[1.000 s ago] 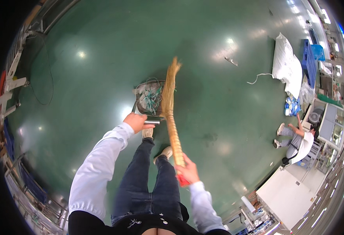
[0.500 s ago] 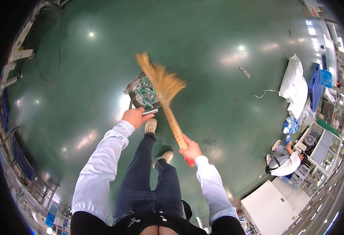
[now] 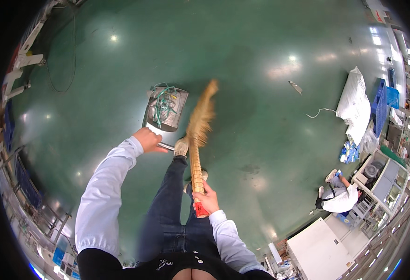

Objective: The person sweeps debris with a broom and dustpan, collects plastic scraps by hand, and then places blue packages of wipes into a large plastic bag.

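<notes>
My left hand (image 3: 147,140) is closed round the metal handle of a dustpan (image 3: 180,105). In the pan lies a tangle of green strips and clear plastic scraps (image 3: 164,103). My right hand (image 3: 206,199) grips a straw broom (image 3: 196,161) near the red end of its handle. The broom's bristles (image 3: 203,114) point away from me, just right of the dustpan and apart from it, and their tip is blurred. One of my shoes (image 3: 181,147) stands beside the dustpan handle, partly behind the broom.
A small flat scrap (image 3: 295,87) lies on the green floor to the right. Beyond it are a white sack (image 3: 353,100) and a blue pallet (image 3: 377,107). A person (image 3: 342,198) crouches by a white machine (image 3: 383,182). A cable (image 3: 74,60) trails at the far left.
The broom has swung from over the dustpan to its right side, and my right hand came nearer to me and left. My left hand has moved slightly left and nearer, uncovering the dustpan.
</notes>
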`<state>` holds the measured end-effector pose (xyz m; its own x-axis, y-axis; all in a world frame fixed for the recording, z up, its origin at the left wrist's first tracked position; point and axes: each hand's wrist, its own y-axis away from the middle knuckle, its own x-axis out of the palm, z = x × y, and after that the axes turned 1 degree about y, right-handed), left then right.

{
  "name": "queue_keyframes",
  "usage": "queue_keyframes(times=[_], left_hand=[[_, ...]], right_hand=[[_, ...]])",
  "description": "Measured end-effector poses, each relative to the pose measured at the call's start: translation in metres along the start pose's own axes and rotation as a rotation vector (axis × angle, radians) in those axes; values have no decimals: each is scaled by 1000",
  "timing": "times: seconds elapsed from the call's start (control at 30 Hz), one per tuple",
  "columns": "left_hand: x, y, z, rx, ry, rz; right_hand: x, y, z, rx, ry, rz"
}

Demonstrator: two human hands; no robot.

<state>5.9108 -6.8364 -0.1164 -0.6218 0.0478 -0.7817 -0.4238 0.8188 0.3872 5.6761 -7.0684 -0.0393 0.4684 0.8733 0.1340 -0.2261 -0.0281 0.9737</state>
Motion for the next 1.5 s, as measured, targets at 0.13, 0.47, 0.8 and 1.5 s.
queue_keyframes(times=[0.13,0.47,0.8,1.5], left_hand=[[17,41,19,-108,20,-6],[50,148,-7,-863,562,-488],[46,103,-25,-996,511,-659],[-152,-495,-230,-495,175,-123]], right_hand=[[-9,53,47,-44,206,96],[79,-90,275,-877,1779,-371],[-27,-29,198,-461,1553,364],[-602,-55,405,-112,1486,-825]])
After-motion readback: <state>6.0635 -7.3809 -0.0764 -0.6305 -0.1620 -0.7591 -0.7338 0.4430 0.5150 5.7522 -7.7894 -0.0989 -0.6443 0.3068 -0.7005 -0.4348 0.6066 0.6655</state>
